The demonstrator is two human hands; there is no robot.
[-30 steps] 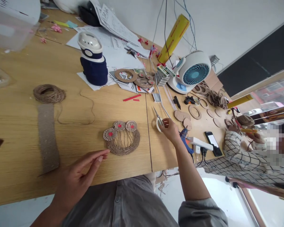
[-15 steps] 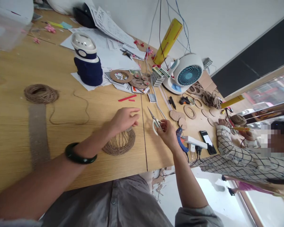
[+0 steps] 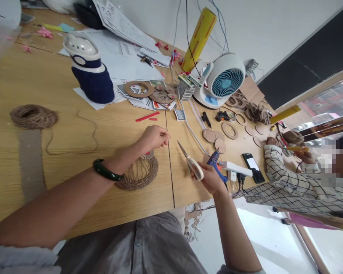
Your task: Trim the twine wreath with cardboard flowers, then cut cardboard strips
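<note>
My right hand grips a pair of scissors with pale handles, their blades together and pointing up and left over the table. My left hand has its fingertips pinched together; anything between them is too small to make out. Below the left wrist lies a twine-wrapped ring with strands across its middle and a small red-marked piece at its upper edge. Two thin red strips lie just beyond the left hand. A blue glue gun rests beside my right hand.
Left on the table is a twine coil, its loose end curling right. A navy-and-white appliance, papers and a fan stand behind. To the right are cardboard rings, a power strip, a phone and a co-worker's checked sleeve.
My left hand's fingers have closed into a pinch. My right hand has moved slightly down and right, with the scissors turned in it. The view has shifted a little.
</note>
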